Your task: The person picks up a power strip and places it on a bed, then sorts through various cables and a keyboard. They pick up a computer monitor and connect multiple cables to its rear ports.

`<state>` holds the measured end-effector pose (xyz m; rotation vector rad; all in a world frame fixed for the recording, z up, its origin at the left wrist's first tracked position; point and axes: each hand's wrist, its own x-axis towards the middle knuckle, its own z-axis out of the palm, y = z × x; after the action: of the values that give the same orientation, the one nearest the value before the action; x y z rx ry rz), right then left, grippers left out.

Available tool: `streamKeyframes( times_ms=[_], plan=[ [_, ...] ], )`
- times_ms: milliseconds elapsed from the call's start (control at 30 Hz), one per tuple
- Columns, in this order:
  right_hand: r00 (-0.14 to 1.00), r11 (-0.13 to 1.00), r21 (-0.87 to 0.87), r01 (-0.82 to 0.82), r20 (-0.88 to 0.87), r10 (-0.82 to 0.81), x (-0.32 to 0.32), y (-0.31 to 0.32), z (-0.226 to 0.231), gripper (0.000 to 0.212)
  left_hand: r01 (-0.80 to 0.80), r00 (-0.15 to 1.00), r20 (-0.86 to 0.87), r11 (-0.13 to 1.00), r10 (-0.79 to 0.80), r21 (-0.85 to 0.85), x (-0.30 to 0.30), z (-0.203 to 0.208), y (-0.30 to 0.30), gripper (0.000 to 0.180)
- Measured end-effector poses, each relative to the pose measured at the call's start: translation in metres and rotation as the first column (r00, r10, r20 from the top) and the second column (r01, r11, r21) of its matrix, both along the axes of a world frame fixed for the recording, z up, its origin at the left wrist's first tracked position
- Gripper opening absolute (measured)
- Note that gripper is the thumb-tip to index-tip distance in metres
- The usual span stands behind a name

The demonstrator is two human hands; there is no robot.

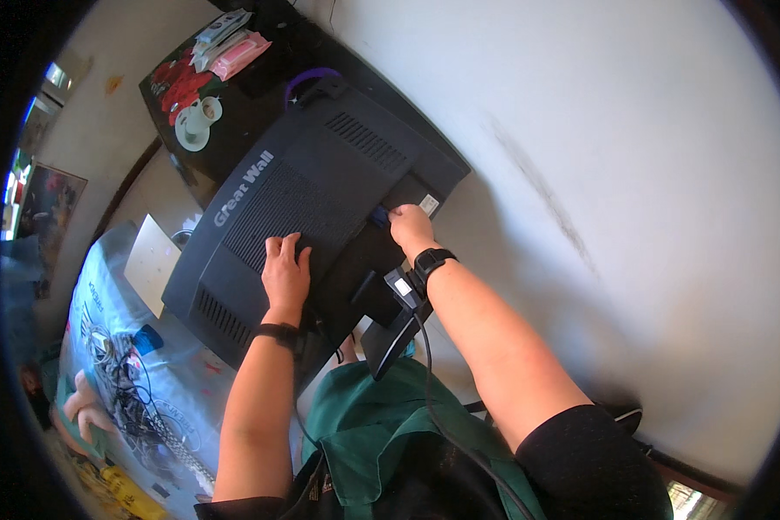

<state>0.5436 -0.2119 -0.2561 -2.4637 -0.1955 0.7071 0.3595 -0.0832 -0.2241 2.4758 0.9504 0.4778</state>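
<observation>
A black monitor (260,208) is turned with its vented back toward me, tilted across the middle of the view. My left hand (286,273) rests on the vent slats, fingers bent a little and holding nothing. Close to the monitor's lower right edge, my right hand (412,230) pinches a blue cable plug (379,216) at the recessed port area; whether the plug is fully seated is hidden. Below that hand is the dark monitor stand (393,340). A black boxy device (402,287) with a cable sits against my right wrist.
On the dark table (251,104) behind are tissue packs (238,54), a white cup (198,121) and a purple band-like thing (310,80). To the left, tangled cables (134,390) lie on a light-blue cloth (178,368) near a white board (152,264). A white wall (633,173) bounds the right.
</observation>
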Motion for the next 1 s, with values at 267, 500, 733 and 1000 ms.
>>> streamKeyframes(
  times_ms=[267,500,733,1000],
  plan=[
    [0.991,1.0,0.007,0.007,0.132,-0.008,0.0,-0.005,-0.014,0.022,0.01,1.0,0.012,0.999,-0.009,-0.04,0.001,0.004,-0.001,0.024],
    [0.989,0.994,-0.047,0.103,-0.099,-0.108,-0.007,0.009,0.01,0.029,-0.003,1.0,0.004,0.998,0.004,-0.07,-0.002,0.005,0.0,0.023],
    [0.974,0.984,0.011,0.18,-0.146,-0.176,-0.007,0.006,0.004,0.031,0.016,1.0,-0.019,0.997,-0.017,-0.069,-0.001,0.005,0.0,0.024],
    [0.974,0.97,0.127,0.209,-0.115,-0.195,-0.004,0.0,-0.003,0.023,0.054,0.995,-0.081,0.992,-0.063,-0.115,-0.002,0.007,0.005,0.025]
  ],
)
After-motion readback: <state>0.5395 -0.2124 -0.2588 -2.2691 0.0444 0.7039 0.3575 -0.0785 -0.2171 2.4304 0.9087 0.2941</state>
